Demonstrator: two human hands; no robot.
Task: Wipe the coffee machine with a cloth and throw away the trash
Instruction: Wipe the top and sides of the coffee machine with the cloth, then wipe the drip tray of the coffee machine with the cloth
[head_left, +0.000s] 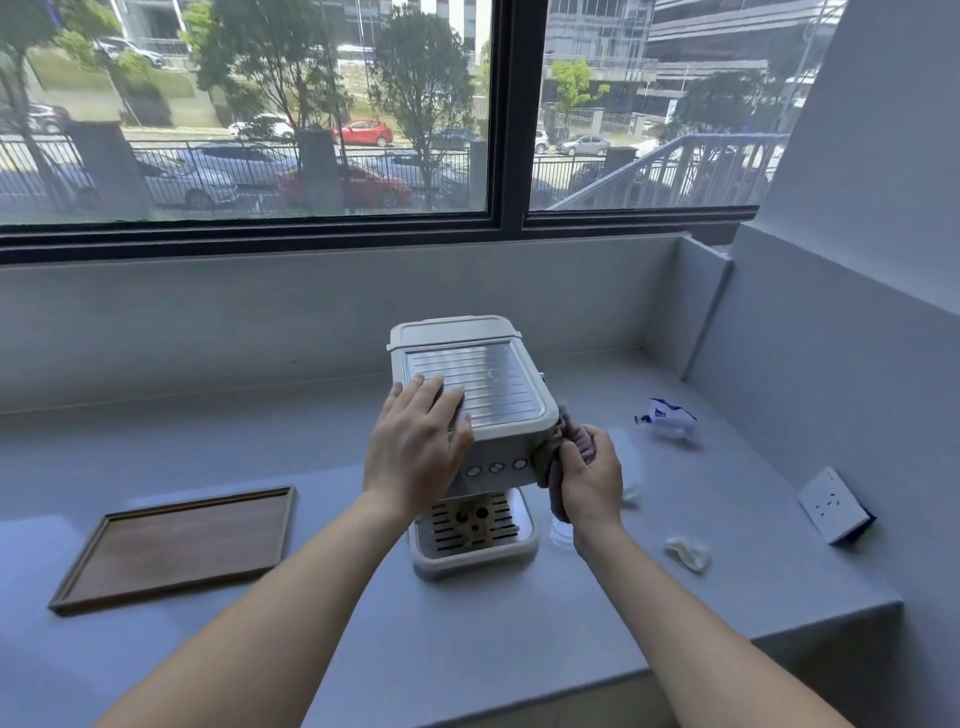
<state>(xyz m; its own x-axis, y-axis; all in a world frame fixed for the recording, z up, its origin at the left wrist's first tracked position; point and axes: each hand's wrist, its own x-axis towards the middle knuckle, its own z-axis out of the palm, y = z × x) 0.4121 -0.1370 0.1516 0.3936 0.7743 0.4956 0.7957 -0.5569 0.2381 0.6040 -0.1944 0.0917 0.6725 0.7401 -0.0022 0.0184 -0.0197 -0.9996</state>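
On the grey counter (218, 447) under the window, your right hand (589, 480) is clenched round the cloth (558, 447), pressing it to the right side of the coffee machine (475, 395); your left hand (415, 447) lies flat and released on top. Push harder and the machine may slide. Wrapper (667, 418) and crumpled paper (688, 552) wait to your right.

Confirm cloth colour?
Grey-brown cloth, bunched in the right hand; head view.
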